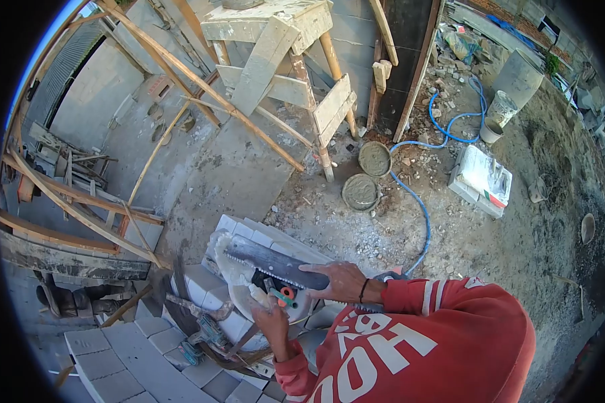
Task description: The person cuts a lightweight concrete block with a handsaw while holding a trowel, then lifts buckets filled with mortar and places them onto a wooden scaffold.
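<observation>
At the far left, rough brown wooden poles (151, 60) lean over the site. Below them, a walkway of pale grey rectangular blocks (124, 356) runs toward you, and a teal-and-grey power tool (212, 329), apparently a drill, lies among straps just beside your work, probably set there to be within easy reach.

Your left hand (270, 321) reaches up from the bottom, wrist fairly straight, fingers bent at the near edge of a pale, dusty, open-topped container (223, 258). A whitish shape meets your fingertips; you may be holding it, but the grip cannot be told from here. Inside the container, an orange ring-shaped piece (287, 293) and a green tubular piece (292, 303) show, seemingly stowed together.

Across the container's top slants a long grey toothed saw (269, 262). Your right hand (343, 281) comes in from the right, forearm nearly level, thumb and fingers closed around the blade, perhaps to steady it above the opening.

Beyond, two round mortar-filled buckets (361, 193) stand side by side, and a blue hose (423, 218) snakes past on the ground.
</observation>
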Tool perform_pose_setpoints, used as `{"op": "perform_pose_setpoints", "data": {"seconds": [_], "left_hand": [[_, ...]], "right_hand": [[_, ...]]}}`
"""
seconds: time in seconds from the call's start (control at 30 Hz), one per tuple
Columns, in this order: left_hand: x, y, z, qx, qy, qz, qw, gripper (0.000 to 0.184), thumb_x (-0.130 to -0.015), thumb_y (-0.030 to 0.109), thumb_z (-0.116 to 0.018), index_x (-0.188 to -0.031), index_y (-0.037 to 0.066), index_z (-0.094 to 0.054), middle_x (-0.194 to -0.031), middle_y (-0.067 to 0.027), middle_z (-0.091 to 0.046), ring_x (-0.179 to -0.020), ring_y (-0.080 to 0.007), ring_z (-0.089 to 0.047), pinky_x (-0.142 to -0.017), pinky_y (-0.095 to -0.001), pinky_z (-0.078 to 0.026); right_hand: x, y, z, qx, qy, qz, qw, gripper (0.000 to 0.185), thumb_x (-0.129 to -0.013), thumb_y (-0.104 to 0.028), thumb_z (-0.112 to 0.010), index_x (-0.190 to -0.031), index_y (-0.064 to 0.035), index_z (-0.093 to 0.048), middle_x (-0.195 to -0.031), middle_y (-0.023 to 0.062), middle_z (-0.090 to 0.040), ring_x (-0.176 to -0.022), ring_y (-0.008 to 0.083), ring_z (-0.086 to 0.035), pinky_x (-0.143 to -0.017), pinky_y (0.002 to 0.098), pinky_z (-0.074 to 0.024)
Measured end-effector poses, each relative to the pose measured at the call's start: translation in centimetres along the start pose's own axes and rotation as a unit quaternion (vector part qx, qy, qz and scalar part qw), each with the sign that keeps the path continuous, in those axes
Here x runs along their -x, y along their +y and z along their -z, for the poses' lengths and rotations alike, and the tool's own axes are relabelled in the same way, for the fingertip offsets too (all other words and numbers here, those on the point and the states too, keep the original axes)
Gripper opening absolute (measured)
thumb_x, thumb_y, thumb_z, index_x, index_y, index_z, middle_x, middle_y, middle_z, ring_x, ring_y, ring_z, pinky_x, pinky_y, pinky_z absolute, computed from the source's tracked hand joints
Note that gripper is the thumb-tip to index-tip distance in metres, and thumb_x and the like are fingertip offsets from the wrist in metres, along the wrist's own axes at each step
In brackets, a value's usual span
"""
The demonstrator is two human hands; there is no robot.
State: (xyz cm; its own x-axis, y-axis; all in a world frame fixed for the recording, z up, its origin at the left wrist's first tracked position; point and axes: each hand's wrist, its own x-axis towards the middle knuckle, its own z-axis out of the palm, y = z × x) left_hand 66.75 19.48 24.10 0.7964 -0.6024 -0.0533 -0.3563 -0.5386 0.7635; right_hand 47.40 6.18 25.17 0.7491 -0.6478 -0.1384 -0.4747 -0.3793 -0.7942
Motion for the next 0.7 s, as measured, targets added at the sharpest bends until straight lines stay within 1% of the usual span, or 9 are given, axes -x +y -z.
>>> {"op": "perform_pose_setpoints", "data": {"seconds": [0.03, 0.13, 0.17, 0.2, 0.23, 0.27, 0.33, 0.5, 0.7], "left_hand": [[0.3, 1.0, -0.1, -0.010, 0.017, -0.041, 0.999, 0.065, -0.093, 0.023, -0.062, -0.138, -0.018, -0.039, -0.130, -0.0365, -0.053, -0.122, -0.0466, -0.052, -0.106, -0.0460, -0.037], [-1.7, 1.4, 1.2, 0.020, -0.006, -0.010, 1.000, 0.063, -0.094, 0.023, -0.062, -0.137, -0.018, -0.040, -0.131, -0.0367, -0.053, -0.125, -0.0480, -0.050, -0.106, -0.0445, -0.038], [-2.3, 0.5, 0.6, 0.011, 0.022, -0.062, 0.998, 0.057, -0.094, 0.022, -0.061, -0.135, -0.015, -0.043, -0.121, -0.0350, -0.059, -0.115, -0.0488, -0.057, -0.097, -0.0466, -0.044], [-2.0, 3.1, 1.6, 0.020, -0.077, 0.052, 0.996, 0.053, -0.093, 0.020, -0.060, -0.131, -0.013, -0.044, -0.110, -0.0336, -0.063, -0.101, -0.0492, -0.061, -0.085, -0.0500, -0.047], [-1.5, 2.8, 0.3, 0.037, -0.013, -0.013, 0.999, 0.048, -0.091, 0.019, -0.063, -0.129, -0.008, -0.050, -0.102, -0.0261, -0.066, -0.092, -0.0382, -0.065, -0.083, -0.0447, -0.049], [-1.1, 3.3, -0.2, 0.016, 0.009, -0.065, 0.998, 0.042, -0.091, 0.017, -0.062, -0.124, -0.006, -0.052, -0.096, -0.0234, -0.066, -0.087, -0.0391, -0.065, -0.079, -0.0458, -0.049], [-1.0, 2.5, -0.7, 0.020, 0.010, -0.030, 0.999, 0.037, -0.090, 0.017, -0.062, -0.118, -0.005, -0.053, -0.095, -0.0240, -0.065, -0.087, -0.0406, -0.063, -0.079, -0.0458, -0.048], [-1.5, 3.3, -0.9, 0.025, -0.013, -0.030, 0.999, 0.036, -0.090, 0.016, -0.062, -0.118, -0.003, -0.050, -0.094, -0.0272, -0.066, -0.089, -0.0450, -0.065, -0.079, -0.0483, -0.049], [-1.3, 3.0, -0.8, 0.035, -0.059, -0.017, 0.998, 0.040, -0.090, 0.016, -0.062, -0.122, -0.003, -0.046, -0.096, -0.0299, -0.066, -0.094, -0.0502, -0.063, -0.082, -0.0526, -0.048]], "right_hand": [[0.0, 0.0, 0.2, 0.002, -0.019, 0.010, 1.000, 0.067, -0.083, -0.056, -0.067, -0.140, -0.0215, -0.056, -0.107, 0.0252, -0.068, -0.100, 0.0411, -0.066, -0.090, 0.0488, -0.0514], [0.5, -1.3, 1.1, -0.003, 0.043, 0.022, 0.999, 0.065, -0.082, -0.049, -0.072, -0.137, -0.0185, -0.058, -0.107, 0.0221, -0.070, -0.097, 0.0384, -0.068, -0.087, 0.0463, -0.0534], [1.0, -1.8, 1.9, 0.014, 0.020, 0.001, 1.000, 0.064, -0.081, -0.046, -0.074, -0.136, -0.0172, -0.059, -0.106, 0.0211, -0.071, -0.096, 0.0375, -0.069, -0.086, 0.0453, -0.0540], [0.8, -1.4, 1.8, 0.003, 0.036, 0.016, 0.999, 0.063, -0.080, -0.044, -0.075, -0.135, -0.0161, -0.060, -0.105, 0.0203, -0.071, -0.095, 0.0368, -0.069, -0.084, 0.0444, -0.0544], [0.7, -1.1, 1.5, -0.008, 0.055, 0.026, 0.998, 0.062, -0.079, -0.041, -0.077, -0.134, -0.0150, -0.061, -0.103, 0.0195, -0.072, -0.094, 0.0360, -0.070, -0.083, 0.0435, -0.0547], [0.4, -1.3, 1.3, -0.014, 0.031, 0.040, 0.999, 0.062, -0.079, -0.041, -0.077, -0.134, -0.0150, -0.061, -0.103, 0.0195, -0.072, -0.094, 0.0360, -0.070, -0.083, 0.0435, -0.0547], [-0.5, -1.7, 1.9, -0.033, 0.093, -0.005, 0.995, 0.061, -0.077, -0.036, -0.079, -0.132, -0.0149, -0.063, -0.102, 0.0194, -0.072, -0.092, 0.0357, -0.070, -0.083, 0.0426, -0.0547], [1.5, -0.5, 1.8, 0.007, 0.048, 0.004, 0.999, 0.060, -0.078, -0.031, -0.079, -0.131, -0.0091, -0.063, -0.104, 0.0202, -0.072, -0.093, 0.0342, -0.071, -0.082, 0.0414, -0.0546], [0.3, -0.7, 1.8, -0.044, 0.086, -0.027, 0.995, 0.059, -0.077, -0.029, -0.081, -0.129, -0.0074, -0.064, -0.109, 0.0206, -0.071, -0.097, 0.0346, -0.070, -0.085, 0.0404, -0.0548]]}}
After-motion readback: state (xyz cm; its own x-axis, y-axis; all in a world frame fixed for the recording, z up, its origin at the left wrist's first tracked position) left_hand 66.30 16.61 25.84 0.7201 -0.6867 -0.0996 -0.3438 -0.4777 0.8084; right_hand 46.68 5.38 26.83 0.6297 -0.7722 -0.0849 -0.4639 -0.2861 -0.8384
